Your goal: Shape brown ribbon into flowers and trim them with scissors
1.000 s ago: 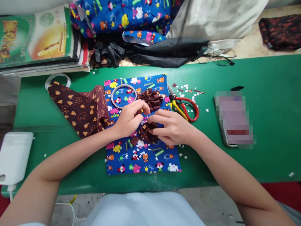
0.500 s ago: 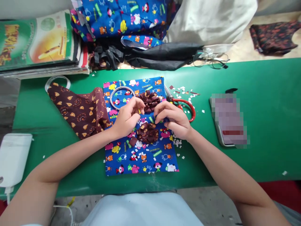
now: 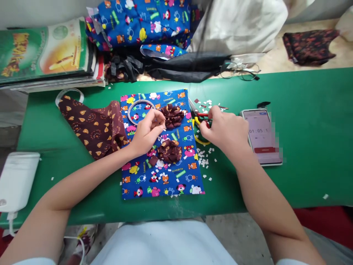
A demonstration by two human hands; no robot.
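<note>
My left hand (image 3: 149, 131) is closed in a pinch over the blue cartoon-print cloth (image 3: 162, 187); what its fingertips hold, if anything, is too small to make out. Just right of those fingertips lies a gathered brown fabric piece (image 3: 173, 117), like a scrunchie. A second gathered brown piece (image 3: 170, 151) sits below it on the same cloth. At the cloth's right edge, my right hand (image 3: 227, 129) is closed on the red-and-yellow handles of a pair of scissors (image 3: 200, 140). The scissor blades point up and left, partly over the cloth's edge.
A clear tape-like ring (image 3: 141, 112) rests on the cloth. Brown patterned fabric (image 3: 92, 127) lies to the left beside another ring (image 3: 69, 92). A phone (image 3: 257, 129) is at right, a white power bank (image 3: 20, 180) at left. Books (image 3: 44, 51), glasses (image 3: 239, 71) and small white scraps (image 3: 204, 161) surround.
My right hand has moved right, from beside the gathered brown pieces to the scissors, and has taken hold of their handles. The scissors have turned over slightly. My left hand stays pinched near the same place.
</note>
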